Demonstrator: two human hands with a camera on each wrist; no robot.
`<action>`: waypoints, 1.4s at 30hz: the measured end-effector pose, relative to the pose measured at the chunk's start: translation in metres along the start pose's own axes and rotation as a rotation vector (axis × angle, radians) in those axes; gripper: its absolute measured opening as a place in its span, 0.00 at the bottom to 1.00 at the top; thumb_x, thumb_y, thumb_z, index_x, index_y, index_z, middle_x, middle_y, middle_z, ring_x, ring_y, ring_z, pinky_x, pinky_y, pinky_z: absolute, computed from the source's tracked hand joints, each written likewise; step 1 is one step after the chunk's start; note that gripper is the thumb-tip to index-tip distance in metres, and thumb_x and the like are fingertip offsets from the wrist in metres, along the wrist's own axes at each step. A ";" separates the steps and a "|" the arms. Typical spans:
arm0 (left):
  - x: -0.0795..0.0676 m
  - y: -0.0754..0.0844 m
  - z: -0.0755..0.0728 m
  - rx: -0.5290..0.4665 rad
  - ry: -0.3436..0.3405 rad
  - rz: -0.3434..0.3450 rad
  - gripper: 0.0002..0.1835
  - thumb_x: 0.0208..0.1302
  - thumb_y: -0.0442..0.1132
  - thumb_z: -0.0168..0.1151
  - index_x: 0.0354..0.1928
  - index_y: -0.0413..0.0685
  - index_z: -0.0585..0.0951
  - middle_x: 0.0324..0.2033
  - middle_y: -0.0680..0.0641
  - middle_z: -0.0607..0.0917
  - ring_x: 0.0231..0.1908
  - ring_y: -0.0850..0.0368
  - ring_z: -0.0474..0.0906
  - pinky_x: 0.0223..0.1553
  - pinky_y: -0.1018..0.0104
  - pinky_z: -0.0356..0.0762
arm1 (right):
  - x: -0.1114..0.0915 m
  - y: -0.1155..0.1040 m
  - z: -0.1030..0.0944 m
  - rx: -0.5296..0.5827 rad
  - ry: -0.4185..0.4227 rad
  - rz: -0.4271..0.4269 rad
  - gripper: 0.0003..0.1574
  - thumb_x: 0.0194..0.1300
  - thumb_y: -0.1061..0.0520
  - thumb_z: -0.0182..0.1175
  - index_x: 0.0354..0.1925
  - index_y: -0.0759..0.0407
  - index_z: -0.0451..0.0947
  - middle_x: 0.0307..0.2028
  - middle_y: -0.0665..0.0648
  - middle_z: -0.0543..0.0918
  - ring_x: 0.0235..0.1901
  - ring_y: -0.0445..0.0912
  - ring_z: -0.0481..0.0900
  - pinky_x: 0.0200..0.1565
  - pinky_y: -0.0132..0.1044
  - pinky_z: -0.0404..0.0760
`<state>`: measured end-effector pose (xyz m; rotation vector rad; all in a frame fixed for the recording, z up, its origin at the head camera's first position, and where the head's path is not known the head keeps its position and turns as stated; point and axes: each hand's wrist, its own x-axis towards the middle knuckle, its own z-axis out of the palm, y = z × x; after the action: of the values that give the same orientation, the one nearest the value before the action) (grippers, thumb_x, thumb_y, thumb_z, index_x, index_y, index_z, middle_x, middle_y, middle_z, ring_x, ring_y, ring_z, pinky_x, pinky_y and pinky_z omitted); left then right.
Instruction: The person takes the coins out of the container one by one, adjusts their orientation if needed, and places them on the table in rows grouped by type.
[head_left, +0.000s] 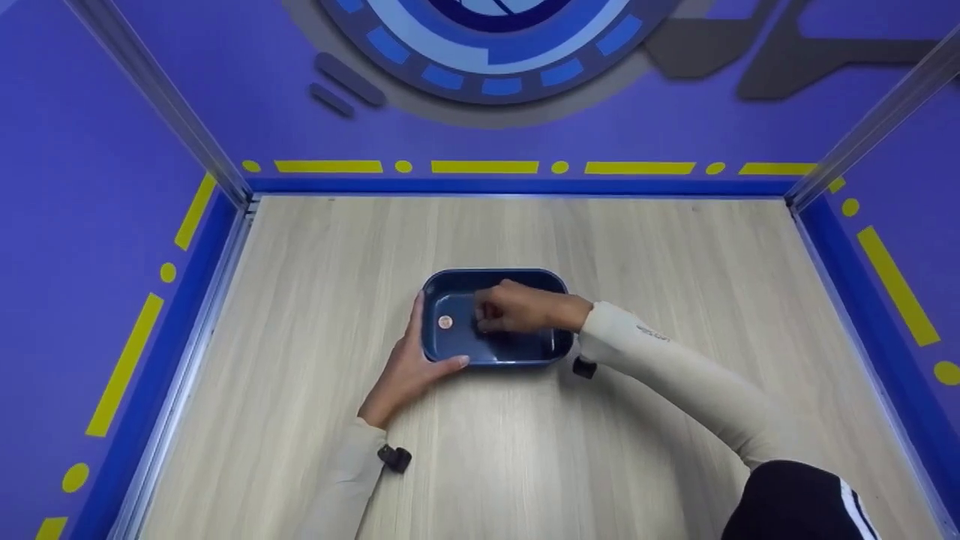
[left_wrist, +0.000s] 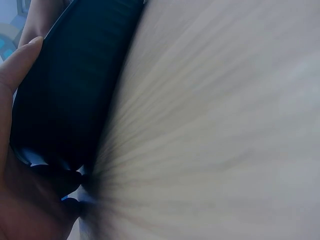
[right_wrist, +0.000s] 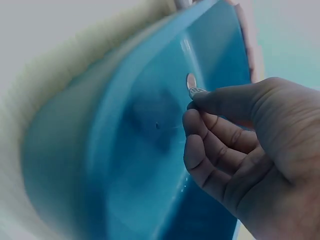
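Observation:
A dark blue rectangular dish (head_left: 525,349) with rounded corners stands on the table. My left hand (head_left: 412,367) grips its left end, thumb along the near side and fingers along the left wall; the left wrist view shows the thumb on the dish wall (left_wrist: 75,75). Inside the dish, my right hand (head_left: 517,307) pinches a silvery coin (right_wrist: 197,92) between thumb and index finger, the other fingers curled. A copper-coloured coin (head_left: 445,322) lies on the dish floor, left of the right hand. A small dark speck (right_wrist: 157,125) shows on the dish's inner surface.
The dish stands on a pale wood-grain table (head_left: 322,285). Blue panels with yellow marks (head_left: 484,166) rise at the back and both sides, with metal rails (head_left: 180,97) at the corners. Small black wrist cameras (head_left: 394,458) sit on both sleeves.

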<state>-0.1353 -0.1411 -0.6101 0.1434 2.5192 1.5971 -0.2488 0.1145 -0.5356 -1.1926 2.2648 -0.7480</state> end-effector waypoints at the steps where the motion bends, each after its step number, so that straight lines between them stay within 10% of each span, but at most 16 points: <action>1: 0.000 0.000 0.000 -0.004 -0.001 0.002 0.77 0.56 0.65 0.84 0.91 0.65 0.36 0.86 0.38 0.59 0.79 0.40 0.65 0.77 0.38 0.64 | -0.003 0.000 0.000 0.011 0.009 -0.001 0.05 0.78 0.62 0.69 0.47 0.63 0.84 0.39 0.55 0.90 0.37 0.43 0.87 0.42 0.38 0.86; 42: 0.001 0.001 0.001 0.007 0.007 -0.001 0.77 0.54 0.66 0.85 0.91 0.67 0.37 0.86 0.39 0.59 0.80 0.36 0.64 0.76 0.34 0.64 | -0.121 0.039 -0.020 0.309 0.402 0.168 0.08 0.72 0.72 0.67 0.47 0.66 0.85 0.35 0.59 0.89 0.34 0.46 0.84 0.37 0.31 0.82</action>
<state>-0.1362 -0.1401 -0.6099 0.1381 2.5302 1.5911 -0.2226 0.2399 -0.5283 -0.7476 2.4033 -1.3082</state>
